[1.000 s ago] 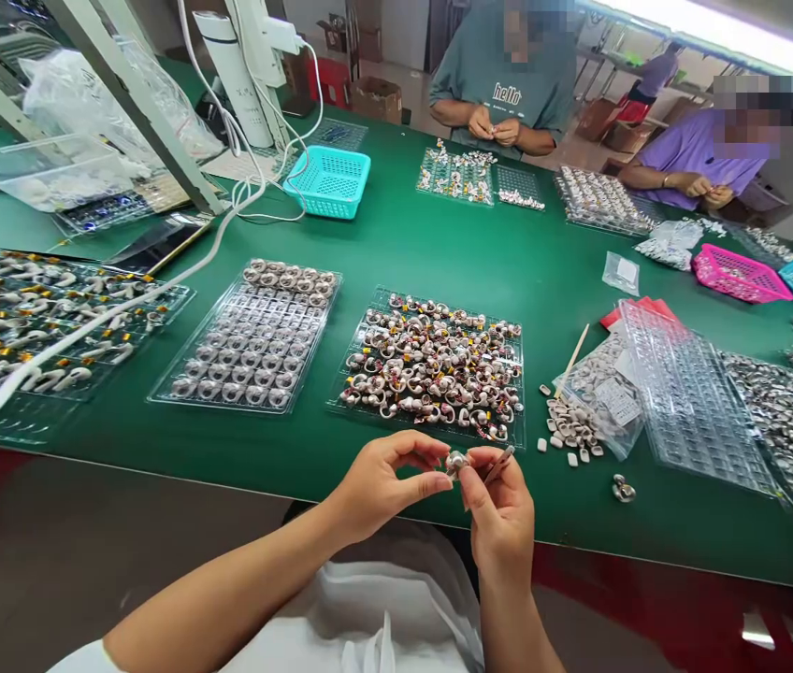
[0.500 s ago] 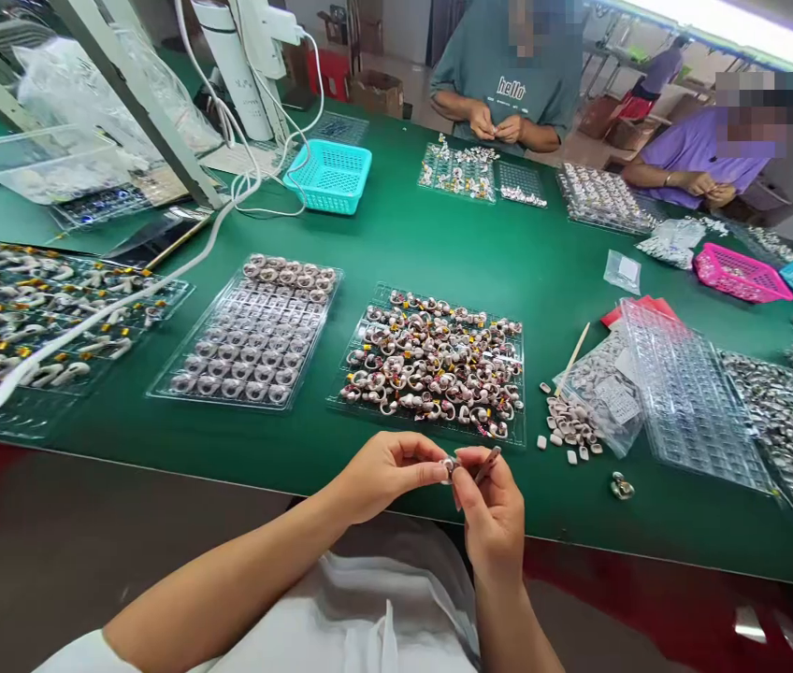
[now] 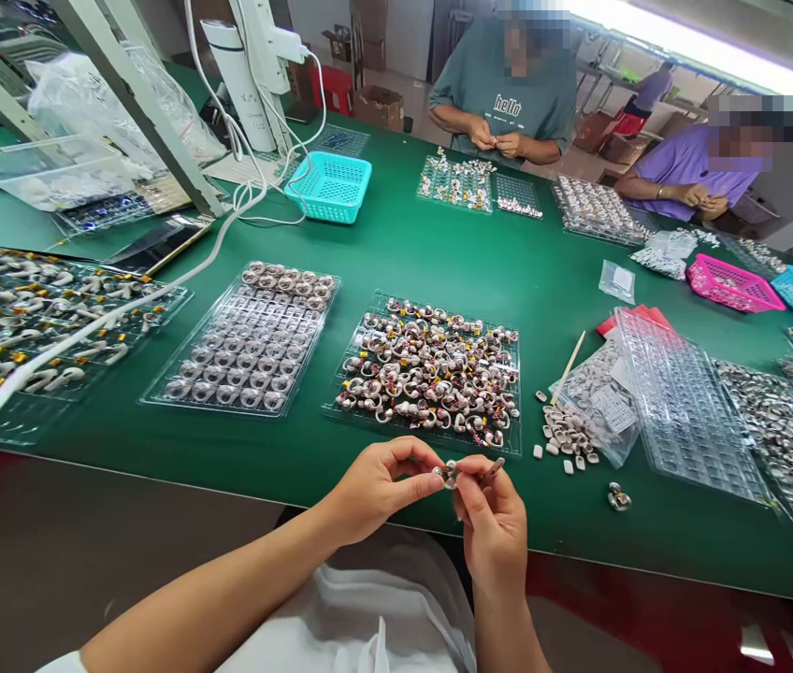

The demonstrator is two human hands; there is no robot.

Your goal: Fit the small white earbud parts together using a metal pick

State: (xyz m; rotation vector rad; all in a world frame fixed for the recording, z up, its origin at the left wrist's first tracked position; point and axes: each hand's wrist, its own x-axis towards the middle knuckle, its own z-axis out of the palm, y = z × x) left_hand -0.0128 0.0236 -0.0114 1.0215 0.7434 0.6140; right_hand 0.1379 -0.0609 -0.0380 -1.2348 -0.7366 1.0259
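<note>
Head view: looking forward and down across a green table.
Small shiny piece: meets my fingertips on both sides; too small to tell its long axis.
Left hand: nine o'clock from the piece, thumb and finger pinched narrowly on it.
Right hand: four o'clock, pinching it too, so neither hand is nearer; also holds a thin tool pointing toward two o'clock.
Crowded tray: twelve o'clock, apart from my hands.
Loose metal part: three o'clock.
</note>
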